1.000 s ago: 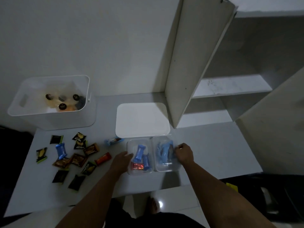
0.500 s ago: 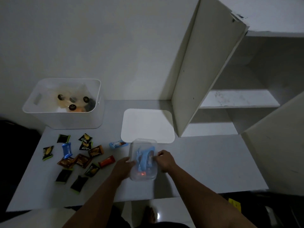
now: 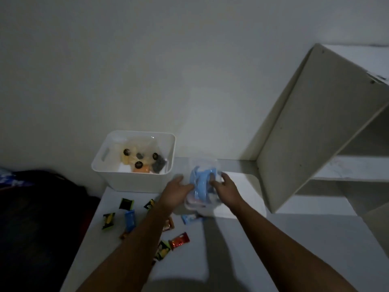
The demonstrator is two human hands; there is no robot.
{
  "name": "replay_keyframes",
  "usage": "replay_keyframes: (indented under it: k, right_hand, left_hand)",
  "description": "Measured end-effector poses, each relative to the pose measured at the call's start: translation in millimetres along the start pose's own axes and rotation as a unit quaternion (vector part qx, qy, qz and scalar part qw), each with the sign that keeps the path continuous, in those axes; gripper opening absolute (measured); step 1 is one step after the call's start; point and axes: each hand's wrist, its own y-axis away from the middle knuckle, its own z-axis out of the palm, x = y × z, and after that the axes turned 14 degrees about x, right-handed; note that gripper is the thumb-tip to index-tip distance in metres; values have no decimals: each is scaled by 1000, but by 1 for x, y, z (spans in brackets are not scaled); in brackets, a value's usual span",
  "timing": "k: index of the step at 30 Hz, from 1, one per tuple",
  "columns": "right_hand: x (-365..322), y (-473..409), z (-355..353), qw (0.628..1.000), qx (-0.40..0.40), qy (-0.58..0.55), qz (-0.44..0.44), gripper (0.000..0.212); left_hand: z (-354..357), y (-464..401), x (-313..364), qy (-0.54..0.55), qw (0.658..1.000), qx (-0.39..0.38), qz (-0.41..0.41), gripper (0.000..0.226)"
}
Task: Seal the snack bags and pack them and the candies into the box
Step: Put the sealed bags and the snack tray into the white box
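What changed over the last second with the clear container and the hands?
The clear container, open flat on the table a second ago, was folded shut and lifted toward the white box, held between left hand and right hand. The loose candies stayed put.

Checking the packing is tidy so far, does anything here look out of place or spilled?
Nothing spilled or damaged. Loose candies lie scattered across the table, not yet packed. The left hand and right hand hold the clear container near the white box.

Dim, motion-blurred view, edges wide-angle bent
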Motion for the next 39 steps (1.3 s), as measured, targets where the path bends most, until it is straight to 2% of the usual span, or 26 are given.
replay_keyframes:
  k: [2,4,7,10,13,18,22,26,28,31,36,39]
  right_hand:
    - [-49,-17,26,999,-9,2,-32,63]
    - [-91,-29,54,997,-21,23,-72,72]
    - [-135,-40,96,991,-38,82,-98,71]
    - [-160,-49,133,986,-67,138,-64,65]
    - [-174,-57,165,978,-91,187,-26,60]
    - [-180,-73,205,968,-76,238,-9,54]
    - [-179,-85,228,954,-86,287,1,58]
    - [-174,-90,251,945,-104,309,25,73]
    - [-168,-91,263,917,-126,377,7,74]
    - [-151,-89,286,870,-119,478,-35,65]
    - [-127,-79,292,859,-37,507,-67,38]
    - [-126,-78,292,850,-45,518,-81,41]
  left_hand:
    - [-36,-19,36,16,1000,21,8,79]
    - [-71,-44,61,50,998,26,-13,70]
    - [-113,-77,76,54,997,31,-49,40]
    - [-142,-103,81,28,997,4,-78,26]
    - [-158,-142,70,-3,994,-22,-105,29]
    - [-166,-190,52,4,990,-44,-132,31]
    - [-166,-215,45,-30,985,-83,-150,26]
    - [-161,-239,27,-58,978,-118,-160,22]
    - [-156,-247,14,-87,974,-137,-157,21]
    - [-148,-259,-5,-147,971,-145,-119,19]
    - [-133,-264,-17,-282,942,-147,107,9]
    - [-131,-267,-21,-319,926,-141,144,8]
